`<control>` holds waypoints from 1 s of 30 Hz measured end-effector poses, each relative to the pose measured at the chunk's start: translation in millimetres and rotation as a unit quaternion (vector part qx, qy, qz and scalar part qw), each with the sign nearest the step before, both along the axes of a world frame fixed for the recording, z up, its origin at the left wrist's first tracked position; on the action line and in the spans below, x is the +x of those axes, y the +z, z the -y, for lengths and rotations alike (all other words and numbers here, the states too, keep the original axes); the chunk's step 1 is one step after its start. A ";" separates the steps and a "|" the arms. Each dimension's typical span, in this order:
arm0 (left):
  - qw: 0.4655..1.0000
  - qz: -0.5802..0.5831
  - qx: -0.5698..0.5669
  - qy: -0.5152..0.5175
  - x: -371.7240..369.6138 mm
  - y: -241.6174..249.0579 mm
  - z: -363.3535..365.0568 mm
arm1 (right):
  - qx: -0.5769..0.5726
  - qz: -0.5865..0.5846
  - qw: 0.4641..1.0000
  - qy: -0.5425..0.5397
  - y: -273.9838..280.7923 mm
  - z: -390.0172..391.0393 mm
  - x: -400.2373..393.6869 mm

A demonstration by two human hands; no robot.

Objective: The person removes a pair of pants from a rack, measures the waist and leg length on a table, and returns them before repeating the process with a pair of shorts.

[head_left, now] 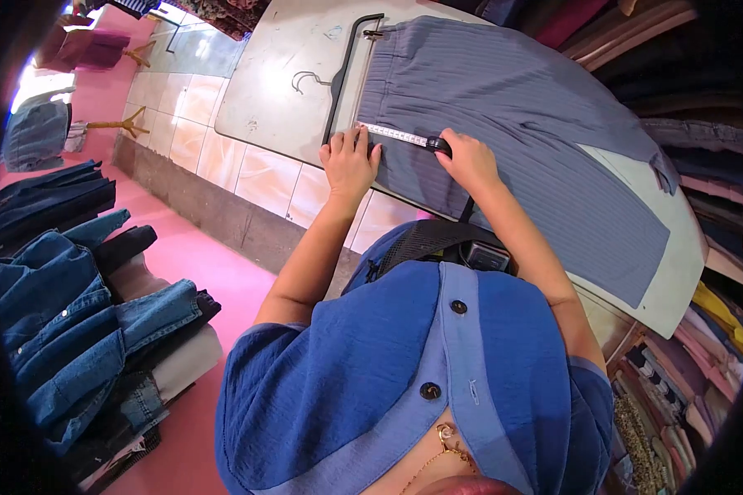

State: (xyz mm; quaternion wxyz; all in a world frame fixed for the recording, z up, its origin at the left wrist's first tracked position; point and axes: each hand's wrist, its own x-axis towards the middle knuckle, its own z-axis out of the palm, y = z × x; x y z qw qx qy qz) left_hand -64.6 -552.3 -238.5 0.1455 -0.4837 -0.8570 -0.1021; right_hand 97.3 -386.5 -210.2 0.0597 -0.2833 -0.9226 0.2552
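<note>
Grey-blue ribbed trousers lie flat on a white table, their elastic waistband to the left, along a black clip hanger with a metal hook. A white measuring tape runs out over the fabric from its black case. At the waistband, my left hand presses the tape's free end down with its fingertips, next to the hanger. My right hand grips the black case on the trousers; its fingers partly hide the case.
The white table has rounded corners. Denim garments hang at the left over a pink floor. Folded clothes are stacked along the right, with dark garments beyond the table. A black bag sits at my waist.
</note>
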 end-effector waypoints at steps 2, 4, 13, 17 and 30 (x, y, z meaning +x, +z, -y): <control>1.000 0.008 0.000 -0.004 0.7 -1.1 2.0 | 0.006 -0.002 1.000 -0.012 -1.3 -1.4 8.3; 1.000 0.016 0.000 -0.008 1.6 -1.4 4.2 | 0.011 -0.003 1.000 -0.024 -1.2 -3.1 18.6; 1.000 0.004 -0.021 -0.009 2.9 -1.9 4.2 | -0.021 0.015 0.990 -0.136 11.3 -8.7 77.3; 0.999 -0.012 -0.037 -0.013 2.2 -2.2 3.7 | -0.032 0.020 0.981 -0.188 9.5 -13.6 107.1; 0.997 -0.015 -0.072 -0.021 -1.2 -4.5 4.9 | 0.008 0.037 0.956 -0.291 15.0 -32.6 194.2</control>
